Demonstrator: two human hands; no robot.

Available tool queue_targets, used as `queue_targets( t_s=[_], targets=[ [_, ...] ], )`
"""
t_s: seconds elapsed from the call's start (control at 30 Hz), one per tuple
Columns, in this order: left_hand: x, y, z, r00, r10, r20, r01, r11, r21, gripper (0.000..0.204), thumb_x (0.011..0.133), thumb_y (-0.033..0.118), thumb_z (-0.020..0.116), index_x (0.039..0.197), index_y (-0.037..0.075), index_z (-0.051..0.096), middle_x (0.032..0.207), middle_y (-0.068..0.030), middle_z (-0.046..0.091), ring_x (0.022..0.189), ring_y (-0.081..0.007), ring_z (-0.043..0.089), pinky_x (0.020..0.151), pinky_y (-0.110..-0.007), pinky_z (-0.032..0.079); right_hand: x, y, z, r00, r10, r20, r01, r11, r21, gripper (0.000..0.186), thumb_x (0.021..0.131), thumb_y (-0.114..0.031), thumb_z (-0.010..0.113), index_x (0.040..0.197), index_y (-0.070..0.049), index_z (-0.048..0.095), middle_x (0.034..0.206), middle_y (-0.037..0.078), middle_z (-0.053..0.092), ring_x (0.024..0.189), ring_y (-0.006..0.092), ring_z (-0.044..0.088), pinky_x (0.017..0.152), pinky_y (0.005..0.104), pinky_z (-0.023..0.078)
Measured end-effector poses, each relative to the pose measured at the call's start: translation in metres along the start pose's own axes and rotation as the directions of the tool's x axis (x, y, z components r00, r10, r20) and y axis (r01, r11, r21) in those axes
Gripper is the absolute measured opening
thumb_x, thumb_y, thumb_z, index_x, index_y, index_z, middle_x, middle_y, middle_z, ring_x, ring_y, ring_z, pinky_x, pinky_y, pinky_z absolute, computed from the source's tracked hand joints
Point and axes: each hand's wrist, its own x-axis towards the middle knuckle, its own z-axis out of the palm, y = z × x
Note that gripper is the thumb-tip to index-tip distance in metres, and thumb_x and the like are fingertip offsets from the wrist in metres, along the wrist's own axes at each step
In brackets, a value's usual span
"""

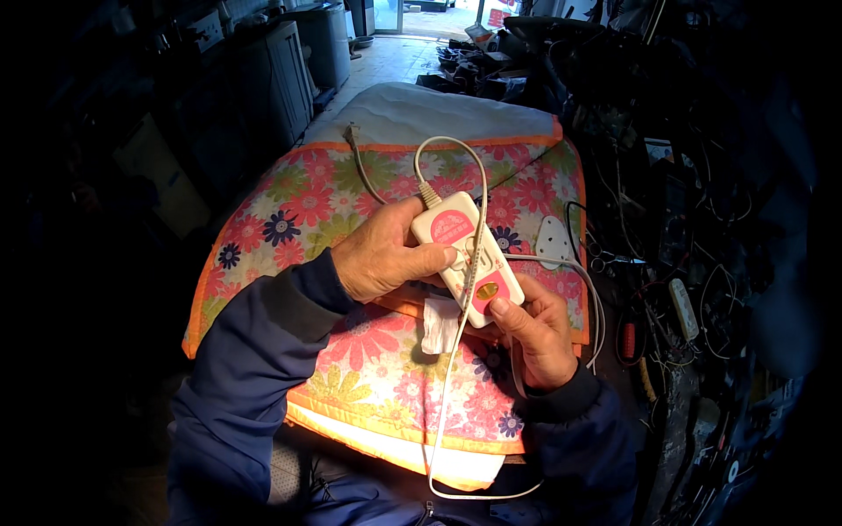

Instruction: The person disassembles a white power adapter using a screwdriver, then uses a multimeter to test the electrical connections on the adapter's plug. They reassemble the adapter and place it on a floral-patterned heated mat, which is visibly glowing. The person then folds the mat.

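Head cam view: left hand (386, 250) has its thumb and fingers clamped on the upper part of a white control box with pink panels (467, 259), and the right hand (539, 333) grips its lower end. Box sits tilted above the flowery quilt (360, 342), white cord (484, 184) looping right across its face.

The left hand (386, 254) and right hand (540, 340) hold a pink-labelled white box (493, 265) between them; its cord (485, 186) loops beyond them, a flowered blanket (360, 340) beneath both.
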Motion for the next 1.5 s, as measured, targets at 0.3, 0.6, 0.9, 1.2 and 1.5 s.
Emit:
queue_targets(
  t_s=[0.3,0.6,0.9,1.2,1.5],
  targets=[
    [0.001,-0.004,-0.001,0.986,0.138,0.091,-0.145,0.987,0.072,0.067,0.089,0.005,0.070,0.146,-0.001,0.035,0.126,-0.0130,0.060,0.115,-0.0202,0.062,0.100,-0.038,0.053,0.001,0.002,-0.002,0.999,-0.011,0.037,0.012,1.000,-0.011,0.035,0.098,-0.014,0.069,0.126,0.004,0.060,0.103,0.008,0.069,0.086,0.0101,0.063,0.076,0.0258,0.050],
    [0.003,-0.005,-0.001,0.981,0.145,0.130,-0.158,0.983,0.093,0.090,0.084,0.001,0.072,0.158,0.004,0.020,0.135,-0.0111,0.054,0.124,-0.0207,0.057,0.108,-0.039,0.046,-0.001,0.001,-0.006,0.993,0.038,0.112,-0.031,0.998,-0.059,0.033,0.099,-0.014,0.066,0.126,0.004,0.059,0.107,0.009,0.070,0.091,0.0124,0.066,0.081,0.0278,0.053],
    [0.004,-0.003,-0.014,0.978,0.208,0.006,-0.205,0.959,0.195,0.085,0.084,0.003,0.073,0.155,0.001,0.027,0.132,-0.0104,0.057,0.121,-0.0190,0.058,0.107,-0.037,0.047,0.000,-0.002,0.007,0.998,-0.024,0.066,0.033,0.989,-0.143,0.040,0.099,-0.009,0.064,0.135,0.004,0.051,0.111,0.013,0.068,0.096,0.0169,0.069,0.081,0.0312,0.059],
    [-0.001,0.012,-0.017,0.948,0.301,-0.104,-0.248,0.902,0.354,0.079,0.080,0.001,0.069,0.149,-0.003,0.032,0.124,-0.0115,0.059,0.114,-0.0191,0.062,0.100,-0.034,0.051,-0.064,-0.018,0.075,0.859,-0.334,0.387,0.308,-0.266,-0.913,0.049,0.072,-0.031,0.089,0.096,0.001,0.061,0.101,0.021,0.059,0.086,0.0382,0.058,0.073,0.0438,0.050],
    [-0.005,0.017,-0.034,0.968,0.252,-0.003,-0.242,0.933,0.265,0.075,0.078,-0.004,0.066,0.148,0.002,0.039,0.119,-0.0071,0.062,0.111,-0.0161,0.063,0.095,-0.033,0.053,-0.094,-0.083,0.062,0.960,-0.274,-0.060,0.097,0.524,-0.846,0.009,0.099,-0.003,0.062,0.100,0.005,0.065,0.067,0.002,0.060,0.056,0.0056,0.057,0.049,0.0233,0.046]
  ],
)
